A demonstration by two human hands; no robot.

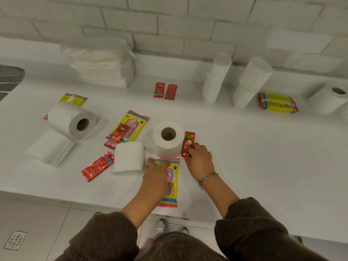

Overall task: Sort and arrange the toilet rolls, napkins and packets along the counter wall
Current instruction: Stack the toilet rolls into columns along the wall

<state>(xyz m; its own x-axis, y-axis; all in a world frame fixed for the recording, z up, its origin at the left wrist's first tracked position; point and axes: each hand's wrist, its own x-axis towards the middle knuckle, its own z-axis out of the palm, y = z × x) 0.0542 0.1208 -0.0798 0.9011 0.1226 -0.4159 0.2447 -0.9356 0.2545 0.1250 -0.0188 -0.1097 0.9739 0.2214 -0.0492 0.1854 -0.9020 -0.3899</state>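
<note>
My right hand (200,160) grips the lower end of a small red sachet (188,143) beside an upright toilet roll (168,138). My left hand (155,175) rests on a yellow packet (172,182) near the counter's front edge, fingers curled over its top. A roll (129,157) lies just left of that hand. Two more rolls (72,119) (49,146) lie at the left. Another yellow packet (130,126) carries a red sachet (116,136); a further sachet (98,166) lies loose. Two red sachets (165,90), stacked rolls (216,78) (251,81), a yellow packet stack (277,102) and bagged napkins (102,66) stand along the wall.
A white brick wall (169,25) backs the white counter (244,157). A sink's edge (9,78) shows at far left. One more roll (331,99) sits at far right, and a yellow packet (73,98) pokes out behind the left roll. A floor drain (15,240) lies below.
</note>
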